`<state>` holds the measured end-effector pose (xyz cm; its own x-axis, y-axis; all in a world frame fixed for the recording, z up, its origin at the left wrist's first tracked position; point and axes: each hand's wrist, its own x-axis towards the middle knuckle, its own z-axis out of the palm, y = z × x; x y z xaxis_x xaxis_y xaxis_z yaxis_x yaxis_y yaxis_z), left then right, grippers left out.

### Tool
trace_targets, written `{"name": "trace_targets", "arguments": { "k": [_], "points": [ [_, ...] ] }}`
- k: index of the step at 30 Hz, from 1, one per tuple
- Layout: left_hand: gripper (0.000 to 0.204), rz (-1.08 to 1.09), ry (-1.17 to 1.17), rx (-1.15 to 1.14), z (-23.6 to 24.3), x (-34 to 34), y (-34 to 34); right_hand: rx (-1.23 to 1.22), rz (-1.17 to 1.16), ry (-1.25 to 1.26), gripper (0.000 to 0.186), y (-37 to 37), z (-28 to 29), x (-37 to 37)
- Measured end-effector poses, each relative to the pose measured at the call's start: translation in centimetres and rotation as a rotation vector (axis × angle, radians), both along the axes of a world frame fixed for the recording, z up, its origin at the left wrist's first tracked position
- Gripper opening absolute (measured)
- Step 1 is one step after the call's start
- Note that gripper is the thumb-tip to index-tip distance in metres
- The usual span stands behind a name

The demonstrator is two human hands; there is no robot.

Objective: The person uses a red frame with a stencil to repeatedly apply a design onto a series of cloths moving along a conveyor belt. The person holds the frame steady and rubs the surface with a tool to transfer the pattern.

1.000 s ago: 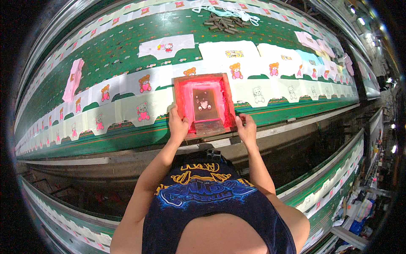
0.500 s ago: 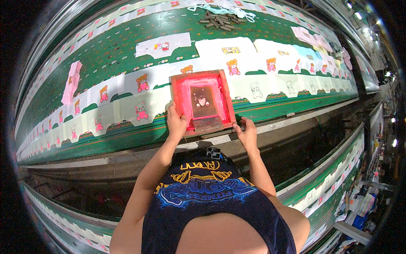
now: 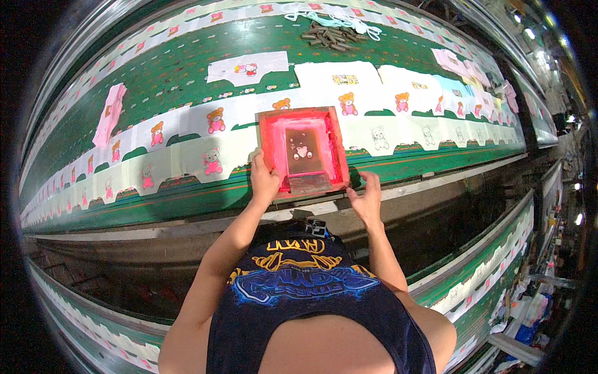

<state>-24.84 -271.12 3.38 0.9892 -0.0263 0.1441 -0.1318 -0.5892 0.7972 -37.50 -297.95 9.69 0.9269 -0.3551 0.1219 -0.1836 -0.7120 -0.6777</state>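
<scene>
A screen-printing frame (image 3: 339, 146) with red, ink-stained sides lies over the pale fabric pieces near the table's front edge. Its dark mesh window shows a small heart and paw shapes, and a squeegee (image 3: 310, 183) rests inside along the near side. My left hand (image 3: 265, 179) grips the frame's lower left side, fingers along the outer edge. At the lower right corner is my right hand (image 3: 367, 198), its thumb at the corner and its fingers spread apart from it. Bear-printed fabric (image 3: 187, 163) extends to the left; outline-only bears mark the fabric (image 3: 405, 134) to the right.
The long green table (image 3: 187, 209) carries rows of printed cloth pieces. Farther back lie a heap of dark cylindrical pieces (image 3: 333, 38), pale blue straps (image 3: 339, 22) and a folded pink cloth (image 3: 111, 115). A white rail (image 3: 436, 182) runs along the front edge; another table stands behind me.
The whole view has shifted slightly. The frame stays in place on the fabric, and both hands keep nearly the same positions at its near corners.
</scene>
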Motion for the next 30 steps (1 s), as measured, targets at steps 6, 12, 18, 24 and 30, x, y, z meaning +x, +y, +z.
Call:
{"name": "trace_targets", "arguments": {
  "k": [6,12,18,24,30],
  "points": [
    [0.062,-0.003,-0.030,0.002,0.0,0.0,0.0,-0.173,0.491,-0.059,0.043,5.2,3.3,3.3],
    [0.061,-0.019,-0.002,-0.008,-0.2,0.1,0.1,-0.194,0.548,-0.036,0.021,6.0,1.6,7.0],
    [0.062,-0.012,-0.003,-0.001,-0.6,0.2,0.2,-0.103,0.563,0.052,0.013,5.0,2.0,8.8],
    [0.064,-0.012,0.038,-0.027,0.0,-0.1,0.0,-0.118,0.599,-0.003,0.025,6.0,0.9,5.3],
    [0.066,0.000,0.019,-0.030,-0.3,-0.1,0.1,-0.253,0.520,-0.193,0.037,6.1,-2.2,7.9]
  ]
}}
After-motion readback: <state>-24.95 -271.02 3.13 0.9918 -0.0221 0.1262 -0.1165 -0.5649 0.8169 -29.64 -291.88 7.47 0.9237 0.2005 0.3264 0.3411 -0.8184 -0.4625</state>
